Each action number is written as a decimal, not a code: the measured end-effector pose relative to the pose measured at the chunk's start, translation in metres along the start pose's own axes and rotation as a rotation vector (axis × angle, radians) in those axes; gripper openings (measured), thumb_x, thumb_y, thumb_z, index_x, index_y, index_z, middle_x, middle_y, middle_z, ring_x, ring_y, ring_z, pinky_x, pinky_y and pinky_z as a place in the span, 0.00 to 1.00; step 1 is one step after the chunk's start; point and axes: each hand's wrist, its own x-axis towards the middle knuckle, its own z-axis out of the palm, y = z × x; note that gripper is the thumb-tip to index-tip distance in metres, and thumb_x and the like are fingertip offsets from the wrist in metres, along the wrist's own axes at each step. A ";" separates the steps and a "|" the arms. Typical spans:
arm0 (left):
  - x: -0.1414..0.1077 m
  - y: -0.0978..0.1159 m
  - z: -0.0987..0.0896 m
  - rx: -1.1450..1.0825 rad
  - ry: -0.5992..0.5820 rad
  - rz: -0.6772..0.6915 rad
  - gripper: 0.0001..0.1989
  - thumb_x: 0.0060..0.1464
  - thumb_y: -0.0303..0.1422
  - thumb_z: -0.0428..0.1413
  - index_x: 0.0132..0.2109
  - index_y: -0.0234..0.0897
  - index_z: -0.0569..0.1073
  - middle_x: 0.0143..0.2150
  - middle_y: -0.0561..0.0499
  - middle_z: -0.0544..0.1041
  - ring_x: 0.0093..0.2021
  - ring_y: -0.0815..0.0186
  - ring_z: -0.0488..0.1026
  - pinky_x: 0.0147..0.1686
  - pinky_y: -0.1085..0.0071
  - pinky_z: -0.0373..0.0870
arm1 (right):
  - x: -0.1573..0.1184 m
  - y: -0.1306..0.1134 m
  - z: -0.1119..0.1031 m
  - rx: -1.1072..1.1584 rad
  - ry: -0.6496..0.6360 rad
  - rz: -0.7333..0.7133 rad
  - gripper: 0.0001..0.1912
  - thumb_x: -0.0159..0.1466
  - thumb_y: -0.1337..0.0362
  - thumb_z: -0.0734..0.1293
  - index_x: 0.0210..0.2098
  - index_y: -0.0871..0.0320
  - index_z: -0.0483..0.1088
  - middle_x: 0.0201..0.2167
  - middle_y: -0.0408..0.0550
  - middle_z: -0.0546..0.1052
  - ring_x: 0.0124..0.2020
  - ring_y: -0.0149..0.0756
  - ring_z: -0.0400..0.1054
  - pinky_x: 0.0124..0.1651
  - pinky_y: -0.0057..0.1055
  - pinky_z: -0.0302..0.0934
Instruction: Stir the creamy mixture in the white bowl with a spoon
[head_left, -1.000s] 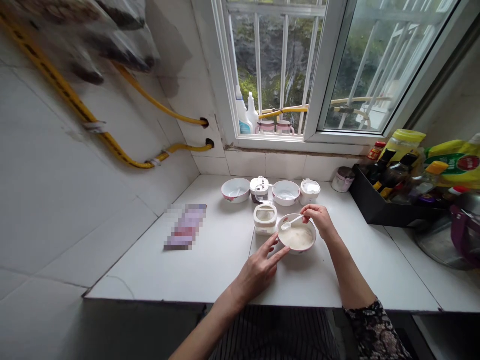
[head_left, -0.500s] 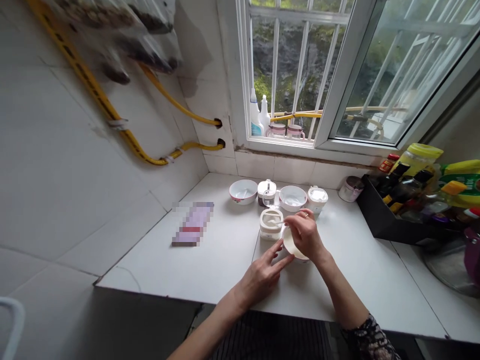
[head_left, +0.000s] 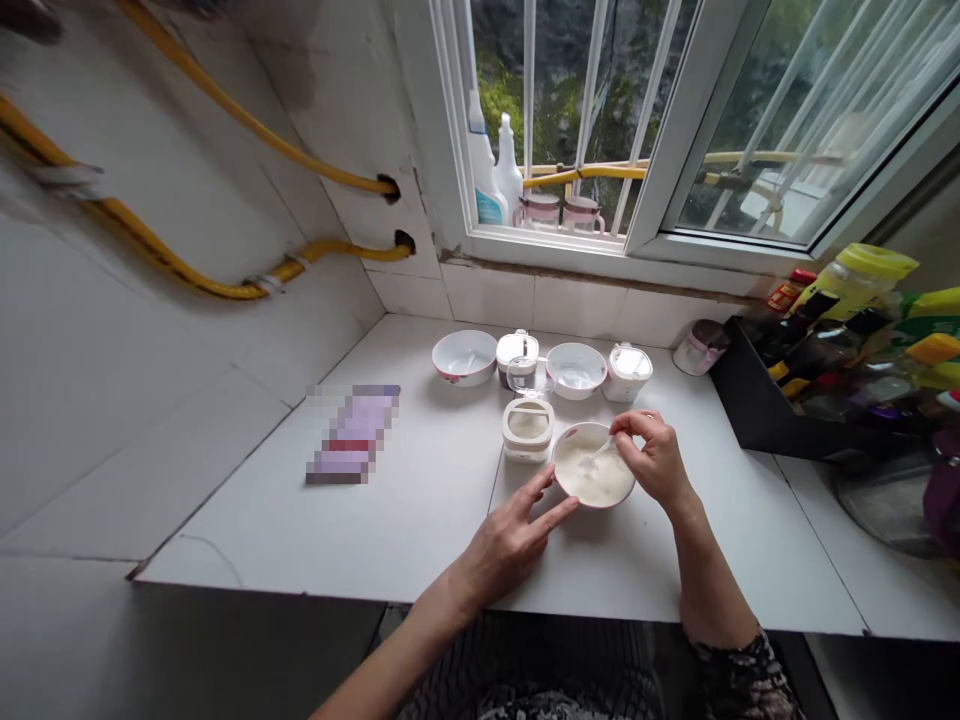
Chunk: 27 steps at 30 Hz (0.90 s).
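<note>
With my right hand (head_left: 652,455) I'm pinching the white spoon (head_left: 601,453), its long axis slanting left and frontward into the patterned bowl (head_left: 612,506) behind the worktop's (head_left: 405,530) front edge, while my separate left hand (head_left: 514,535), fingers spread, is touching the bowl's near-left rim.

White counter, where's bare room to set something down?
Two patches: left, between the blurred purple item and left hand; right, between the right hand and black box. Crowded around the front bowl, with a jar beside it and bowls and lidded containers behind.
</note>
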 end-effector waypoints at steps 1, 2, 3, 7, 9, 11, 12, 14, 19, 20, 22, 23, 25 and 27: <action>0.000 0.000 0.000 0.002 -0.006 0.000 0.35 0.55 0.14 0.46 0.68 0.43 0.60 0.73 0.41 0.48 0.64 0.55 0.65 0.53 0.60 0.77 | -0.001 0.001 0.001 -0.032 -0.024 -0.032 0.08 0.55 0.71 0.61 0.25 0.53 0.69 0.21 0.41 0.74 0.26 0.36 0.66 0.44 0.37 0.61; 0.000 0.001 -0.001 0.003 -0.013 -0.005 0.35 0.56 0.14 0.46 0.68 0.43 0.59 0.73 0.41 0.48 0.64 0.55 0.65 0.53 0.60 0.77 | -0.001 0.000 0.003 -0.051 -0.048 -0.058 0.08 0.55 0.72 0.60 0.25 0.54 0.69 0.20 0.40 0.73 0.25 0.34 0.65 0.46 0.38 0.60; 0.000 0.001 -0.001 0.002 -0.018 -0.010 0.35 0.56 0.14 0.46 0.68 0.43 0.59 0.73 0.41 0.47 0.64 0.54 0.65 0.53 0.60 0.76 | -0.002 -0.001 0.006 -0.058 -0.075 -0.073 0.09 0.55 0.72 0.60 0.25 0.54 0.68 0.20 0.39 0.72 0.23 0.33 0.64 0.47 0.38 0.60; 0.000 0.002 -0.003 -0.008 -0.029 -0.018 0.35 0.56 0.14 0.46 0.68 0.44 0.59 0.73 0.42 0.46 0.64 0.54 0.65 0.54 0.60 0.76 | -0.004 -0.006 0.015 -0.009 -0.149 -0.037 0.09 0.56 0.71 0.59 0.25 0.54 0.68 0.22 0.40 0.75 0.25 0.34 0.67 0.46 0.37 0.60; -0.001 0.003 -0.003 -0.015 -0.038 -0.022 0.35 0.57 0.14 0.46 0.68 0.43 0.59 0.73 0.41 0.46 0.65 0.54 0.64 0.54 0.59 0.76 | -0.004 -0.007 0.016 0.037 -0.152 0.029 0.09 0.56 0.70 0.59 0.24 0.53 0.68 0.21 0.41 0.75 0.28 0.36 0.68 0.45 0.36 0.60; -0.001 0.002 -0.004 -0.026 -0.043 -0.020 0.35 0.56 0.14 0.45 0.68 0.42 0.59 0.73 0.41 0.46 0.65 0.53 0.63 0.55 0.58 0.75 | -0.003 -0.008 0.014 0.096 -0.147 0.124 0.09 0.55 0.69 0.59 0.22 0.54 0.68 0.19 0.41 0.74 0.27 0.36 0.68 0.43 0.36 0.60; -0.001 0.002 -0.004 -0.032 -0.044 -0.018 0.35 0.56 0.14 0.45 0.68 0.42 0.60 0.73 0.41 0.46 0.66 0.53 0.63 0.55 0.58 0.75 | -0.003 -0.008 0.012 0.135 -0.143 0.182 0.09 0.55 0.69 0.59 0.22 0.54 0.68 0.17 0.40 0.72 0.26 0.35 0.67 0.41 0.35 0.61; -0.001 0.002 -0.004 -0.040 -0.045 -0.016 0.34 0.56 0.14 0.45 0.66 0.40 0.62 0.73 0.41 0.46 0.66 0.53 0.62 0.56 0.57 0.74 | -0.001 -0.008 0.010 0.238 -0.129 0.305 0.08 0.54 0.67 0.60 0.22 0.55 0.69 0.16 0.40 0.71 0.22 0.34 0.65 0.35 0.33 0.61; 0.000 0.002 -0.002 -0.035 -0.038 -0.012 0.32 0.55 0.13 0.45 0.65 0.38 0.64 0.73 0.40 0.45 0.67 0.52 0.59 0.57 0.57 0.74 | 0.002 -0.004 0.009 0.481 -0.075 0.509 0.05 0.50 0.64 0.63 0.22 0.56 0.70 0.14 0.40 0.69 0.20 0.32 0.63 0.29 0.30 0.59; 0.000 0.003 -0.002 -0.034 -0.035 -0.012 0.32 0.55 0.14 0.45 0.65 0.38 0.64 0.73 0.40 0.45 0.67 0.52 0.60 0.56 0.58 0.74 | 0.003 -0.003 0.009 0.506 -0.063 0.528 0.05 0.50 0.63 0.63 0.22 0.56 0.70 0.14 0.40 0.69 0.20 0.32 0.62 0.28 0.30 0.59; 0.000 0.003 -0.002 -0.037 -0.029 -0.011 0.32 0.55 0.14 0.45 0.65 0.39 0.64 0.73 0.40 0.46 0.67 0.52 0.60 0.56 0.58 0.75 | 0.003 0.000 0.010 0.541 -0.044 0.558 0.05 0.49 0.63 0.64 0.21 0.57 0.71 0.14 0.40 0.69 0.20 0.31 0.61 0.28 0.30 0.58; -0.001 0.003 -0.002 -0.038 -0.027 -0.012 0.33 0.55 0.14 0.45 0.65 0.39 0.63 0.73 0.40 0.46 0.67 0.52 0.60 0.56 0.58 0.75 | 0.004 0.001 0.010 0.552 -0.038 0.573 0.05 0.48 0.63 0.64 0.21 0.57 0.71 0.13 0.40 0.69 0.19 0.31 0.61 0.28 0.30 0.58; -0.001 0.003 -0.002 -0.036 -0.029 -0.013 0.33 0.56 0.14 0.45 0.65 0.39 0.63 0.73 0.40 0.47 0.67 0.52 0.61 0.56 0.58 0.74 | 0.005 0.003 0.009 0.568 -0.032 0.601 0.05 0.48 0.63 0.64 0.20 0.57 0.71 0.13 0.40 0.69 0.19 0.31 0.61 0.28 0.30 0.58; -0.001 0.002 -0.002 -0.028 -0.035 -0.011 0.32 0.56 0.14 0.45 0.66 0.39 0.63 0.73 0.40 0.47 0.66 0.52 0.62 0.56 0.57 0.74 | 0.006 0.003 0.008 0.586 -0.015 0.615 0.05 0.47 0.63 0.65 0.20 0.57 0.71 0.12 0.40 0.69 0.19 0.31 0.61 0.28 0.30 0.59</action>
